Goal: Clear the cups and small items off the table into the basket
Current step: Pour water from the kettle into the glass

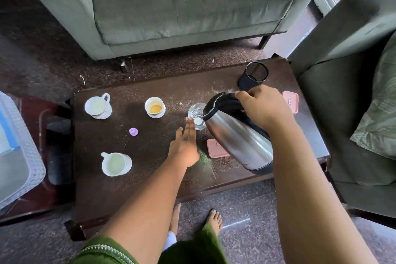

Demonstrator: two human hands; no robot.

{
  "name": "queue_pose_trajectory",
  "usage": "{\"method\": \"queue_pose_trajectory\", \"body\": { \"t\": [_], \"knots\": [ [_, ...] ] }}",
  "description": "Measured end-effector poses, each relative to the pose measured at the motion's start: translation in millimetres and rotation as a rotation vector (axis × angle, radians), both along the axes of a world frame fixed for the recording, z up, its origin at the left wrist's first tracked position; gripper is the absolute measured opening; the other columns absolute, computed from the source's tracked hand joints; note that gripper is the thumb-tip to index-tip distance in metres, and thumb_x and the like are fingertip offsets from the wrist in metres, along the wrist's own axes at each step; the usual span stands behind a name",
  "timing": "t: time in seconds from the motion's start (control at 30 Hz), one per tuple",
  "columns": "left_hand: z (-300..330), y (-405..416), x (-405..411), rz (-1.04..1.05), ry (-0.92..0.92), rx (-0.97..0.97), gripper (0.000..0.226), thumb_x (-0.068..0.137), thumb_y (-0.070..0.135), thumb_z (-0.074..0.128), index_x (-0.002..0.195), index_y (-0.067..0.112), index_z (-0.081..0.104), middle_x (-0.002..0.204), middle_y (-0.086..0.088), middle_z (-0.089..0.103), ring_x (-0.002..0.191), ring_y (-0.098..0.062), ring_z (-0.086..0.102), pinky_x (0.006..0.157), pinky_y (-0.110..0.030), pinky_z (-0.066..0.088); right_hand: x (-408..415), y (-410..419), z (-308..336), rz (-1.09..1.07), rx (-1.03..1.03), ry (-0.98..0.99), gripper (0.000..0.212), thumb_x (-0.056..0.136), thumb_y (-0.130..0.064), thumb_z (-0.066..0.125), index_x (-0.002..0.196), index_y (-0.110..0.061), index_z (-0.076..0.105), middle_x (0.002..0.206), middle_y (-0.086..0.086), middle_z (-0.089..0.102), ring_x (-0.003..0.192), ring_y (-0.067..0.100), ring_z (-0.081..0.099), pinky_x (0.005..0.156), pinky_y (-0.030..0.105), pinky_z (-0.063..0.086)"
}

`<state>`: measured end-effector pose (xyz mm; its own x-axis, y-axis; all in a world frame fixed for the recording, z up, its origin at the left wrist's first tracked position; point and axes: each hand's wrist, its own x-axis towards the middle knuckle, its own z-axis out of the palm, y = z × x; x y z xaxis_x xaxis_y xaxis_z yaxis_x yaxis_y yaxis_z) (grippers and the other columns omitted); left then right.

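My right hand (264,107) grips the black handle of a steel kettle (237,135), tilted with its spout over a clear glass (197,114). My left hand (184,145) is flat and open, its fingertips touching the glass's near side. On the dark table (150,195) stand a white cup (98,106) at the far left, a white cup with tea (154,107) in the middle, and a white mug (115,164) at the near left. A small purple piece (134,132) lies between them.
Two pink lids (216,148) (291,100) lie on the table, one partly under the kettle. A black mesh pen holder (255,76) stands at the far right. A white basket (17,150) sits left of the table. Grey sofas (182,6) stand beyond and to the right.
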<state>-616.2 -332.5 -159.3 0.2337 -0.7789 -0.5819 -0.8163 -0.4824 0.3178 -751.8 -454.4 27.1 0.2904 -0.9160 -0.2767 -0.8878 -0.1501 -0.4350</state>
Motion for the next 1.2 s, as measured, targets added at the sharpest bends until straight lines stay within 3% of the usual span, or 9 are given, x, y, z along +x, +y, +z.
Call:
{"method": "queue_pose_trajectory", "body": {
  "t": [0.13,0.3,0.67,0.97,1.07,1.13,1.2],
  "knots": [
    [-1,1,1,-0.007,-0.006,-0.009,0.094,0.089,0.013,0.050,0.148,0.019,-0.023,0.160,0.007,-0.020,0.149,-0.026,0.001,0.107,-0.045,0.039,-2,-1,1,0.006,-0.010,-0.002,0.047,0.089,-0.045,0.045,0.075,-0.005,0.066,0.077,0.012,0.065,0.078,0.032,0.059,0.067,0.035,0.046],
    [4,-1,0,-0.025,-0.020,-0.011,0.091,0.090,0.014,0.049,0.149,0.020,-0.020,0.160,0.008,-0.018,0.149,-0.025,0.000,0.106,-0.045,0.037,-7,-1,4,0.007,-0.034,-0.004,0.047,0.090,-0.043,0.045,0.072,-0.003,0.062,0.073,0.013,0.063,0.074,0.032,0.057,0.057,0.029,0.039],
    [1,0,-3,-0.006,-0.001,0.008,0.091,0.089,0.009,0.046,0.149,0.018,-0.021,0.159,0.007,-0.020,0.149,-0.025,-0.002,0.108,-0.042,0.038,-8,-2,9,0.004,-0.028,0.022,0.047,0.089,-0.046,0.044,0.073,-0.006,0.064,0.075,0.013,0.065,0.078,0.032,0.059,0.070,0.036,0.048],
    [3,-2,-4,0.000,0.035,-0.040,0.091,0.089,0.014,0.049,0.150,0.016,-0.019,0.161,0.004,-0.016,0.148,-0.027,0.001,0.107,-0.042,0.039,-3,-5,11,0.022,-0.051,0.048,0.048,0.091,-0.042,0.044,0.078,-0.001,0.065,0.076,0.015,0.064,0.078,0.033,0.059,0.067,0.034,0.047],
    [6,4,-4,0.047,0.098,-0.146,0.088,0.088,0.015,0.053,0.152,0.016,-0.007,0.160,-0.006,0.008,0.142,-0.029,0.023,0.101,-0.041,0.045,-2,-5,9,0.026,-0.045,0.051,0.048,0.091,-0.043,0.043,0.078,-0.002,0.064,0.075,0.013,0.063,0.077,0.032,0.058,0.066,0.034,0.046],
    [7,6,-2,0.175,0.153,-0.231,0.084,0.087,0.015,0.054,0.153,0.022,0.003,0.144,-0.015,0.035,0.124,-0.030,0.048,0.091,-0.039,0.050,1,-7,9,0.028,-0.046,0.049,0.048,0.091,-0.043,0.043,0.078,-0.002,0.064,0.075,0.014,0.063,0.077,0.032,0.058,0.066,0.035,0.046],
    [7,3,0,0.303,0.202,-0.309,0.080,0.087,0.017,0.056,0.151,0.022,0.009,0.132,-0.016,0.047,0.114,-0.030,0.056,0.090,-0.037,0.050,4,-9,8,0.035,-0.056,0.043,0.049,0.091,-0.043,0.043,0.077,-0.001,0.064,0.075,0.016,0.064,0.077,0.033,0.058,0.066,0.035,0.046]
  ]
}}
